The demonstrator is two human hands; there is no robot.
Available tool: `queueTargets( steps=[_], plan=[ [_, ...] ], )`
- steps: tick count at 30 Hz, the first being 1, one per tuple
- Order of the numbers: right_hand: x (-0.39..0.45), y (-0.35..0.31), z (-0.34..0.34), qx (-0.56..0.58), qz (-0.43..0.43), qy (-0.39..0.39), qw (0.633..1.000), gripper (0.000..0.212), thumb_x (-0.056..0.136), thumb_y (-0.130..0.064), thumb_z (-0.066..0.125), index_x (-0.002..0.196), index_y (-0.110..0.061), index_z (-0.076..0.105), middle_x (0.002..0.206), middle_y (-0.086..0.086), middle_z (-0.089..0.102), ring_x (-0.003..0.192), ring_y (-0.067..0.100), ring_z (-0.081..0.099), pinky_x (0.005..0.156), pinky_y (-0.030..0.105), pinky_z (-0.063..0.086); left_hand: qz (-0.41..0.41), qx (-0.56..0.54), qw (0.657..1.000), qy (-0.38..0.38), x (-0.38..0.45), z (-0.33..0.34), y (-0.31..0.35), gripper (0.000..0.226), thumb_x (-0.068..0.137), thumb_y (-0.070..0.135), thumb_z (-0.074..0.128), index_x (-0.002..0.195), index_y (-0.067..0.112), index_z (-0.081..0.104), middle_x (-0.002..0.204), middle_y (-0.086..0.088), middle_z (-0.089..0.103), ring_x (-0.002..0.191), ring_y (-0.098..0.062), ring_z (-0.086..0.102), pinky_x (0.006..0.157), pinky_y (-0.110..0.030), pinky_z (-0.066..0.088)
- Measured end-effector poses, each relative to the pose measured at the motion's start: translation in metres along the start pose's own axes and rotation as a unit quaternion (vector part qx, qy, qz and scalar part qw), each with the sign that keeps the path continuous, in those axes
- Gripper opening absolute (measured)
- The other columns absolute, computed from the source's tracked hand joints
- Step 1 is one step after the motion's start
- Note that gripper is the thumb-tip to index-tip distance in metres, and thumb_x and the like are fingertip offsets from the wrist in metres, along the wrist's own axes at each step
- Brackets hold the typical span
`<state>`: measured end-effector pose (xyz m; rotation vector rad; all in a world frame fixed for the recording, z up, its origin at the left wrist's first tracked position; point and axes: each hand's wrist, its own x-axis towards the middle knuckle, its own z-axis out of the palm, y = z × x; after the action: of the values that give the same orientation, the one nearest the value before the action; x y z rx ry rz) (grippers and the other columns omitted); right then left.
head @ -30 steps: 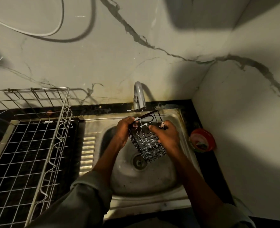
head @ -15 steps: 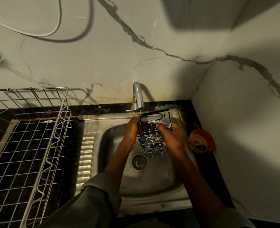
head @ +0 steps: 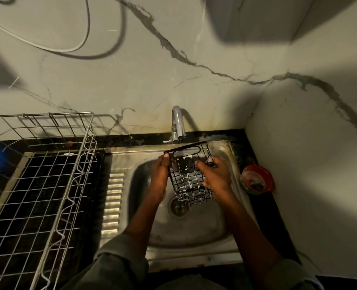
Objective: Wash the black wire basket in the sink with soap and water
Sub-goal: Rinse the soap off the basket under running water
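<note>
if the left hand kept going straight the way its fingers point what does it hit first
The left hand points up and away along the black wire basket. Past the basket's rim, the curved chrome tap base looks first in line, though depth is unclear.

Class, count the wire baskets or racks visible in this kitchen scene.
2. The black wire basket is held over the sink under the tap by the left hand and right hand. The metal dish rack stands left of the sink.

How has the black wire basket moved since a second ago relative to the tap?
Yes. The black wire basket has shifted right and up toward the tap; its top rim now sits under the spout rather than beside it.
</note>
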<state>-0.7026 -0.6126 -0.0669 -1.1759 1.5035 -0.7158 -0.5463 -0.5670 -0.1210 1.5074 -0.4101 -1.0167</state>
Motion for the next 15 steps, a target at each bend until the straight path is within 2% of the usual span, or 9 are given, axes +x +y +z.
queueTargets(
  steps=[3, 4, 7, 9, 12, 15],
  plan=[
    [-0.005, -0.001, 0.018, -0.009, 0.005, -0.021, 1.000, 0.037, 0.083, -0.039, 0.081, 0.112, -0.030, 0.059, 0.109, -0.005, 0.067, 0.091, 0.015, 0.066, 0.062, 0.030, 0.060, 0.054, -0.002, 0.998, 0.039, -0.007, -0.021, 0.001, 0.025, 0.111, 0.033, 0.048, 0.108, 0.026, 0.073, 0.104, 0.002, 0.078, 0.101, -0.016, 0.072, 0.094, -0.041, 0.057],
    [-0.006, -0.001, 0.025, -0.010, 0.006, -0.026, 1.000, 0.047, 0.082, -0.040, 0.081, 0.123, -0.032, 0.059, 0.115, -0.005, 0.065, 0.095, 0.017, 0.066, 0.065, 0.033, 0.062, 0.066, -0.001, 0.996, 0.052, -0.007, -0.029, 0.000, 0.025, 0.110, 0.032, 0.050, 0.109, 0.024, 0.074, 0.105, -0.001, 0.078, 0.099, -0.018, 0.072, 0.093, -0.044, 0.057],
    [-0.009, -0.001, 0.040, -0.022, 0.005, -0.050, 0.998, 0.044, 0.083, -0.037, 0.080, 0.121, -0.030, 0.060, 0.118, -0.001, 0.066, 0.094, 0.015, 0.065, 0.070, 0.038, 0.064, 0.059, -0.007, 0.995, 0.080, -0.011, -0.051, 0.001, 0.028, 0.108, 0.032, 0.054, 0.111, 0.014, 0.075, 0.104, -0.010, 0.078, 0.100, -0.027, 0.071, 0.093, -0.053, 0.056],
    [-0.011, 0.000, 0.047, -0.023, 0.002, -0.069, 0.997, 0.044, 0.084, -0.034, 0.079, 0.122, -0.027, 0.059, 0.116, -0.001, 0.065, 0.091, 0.012, 0.064, 0.068, 0.035, 0.064, 0.029, -0.020, 0.996, 0.087, -0.014, -0.062, 0.004, 0.035, 0.103, 0.042, 0.055, 0.107, 0.015, 0.076, 0.103, -0.011, 0.079, 0.106, -0.037, 0.071, 0.095, -0.059, 0.054],
    [-0.013, 0.002, 0.055, -0.015, 0.000, -0.103, 0.995, 0.053, 0.087, -0.030, 0.077, 0.133, -0.027, 0.052, 0.119, -0.003, 0.059, 0.095, 0.014, 0.062, 0.072, 0.037, 0.063, 0.008, 0.012, 0.996, 0.093, -0.017, -0.079, 0.007, 0.049, 0.093, 0.061, 0.055, 0.096, 0.020, 0.082, 0.094, -0.010, 0.081, 0.098, -0.039, 0.075, 0.095, -0.060, 0.056],
    [-0.013, 0.000, 0.057, -0.025, -0.012, -0.137, 0.990, 0.060, 0.085, -0.031, 0.078, 0.137, -0.021, 0.050, 0.129, 0.004, 0.060, 0.102, 0.018, 0.064, 0.065, 0.031, 0.060, 0.038, 0.071, 0.994, 0.079, -0.023, -0.091, 0.015, 0.046, 0.093, 0.059, 0.059, 0.085, 0.020, 0.082, 0.086, -0.011, 0.080, 0.093, -0.041, 0.076, 0.091, -0.057, 0.058]
  ],
)
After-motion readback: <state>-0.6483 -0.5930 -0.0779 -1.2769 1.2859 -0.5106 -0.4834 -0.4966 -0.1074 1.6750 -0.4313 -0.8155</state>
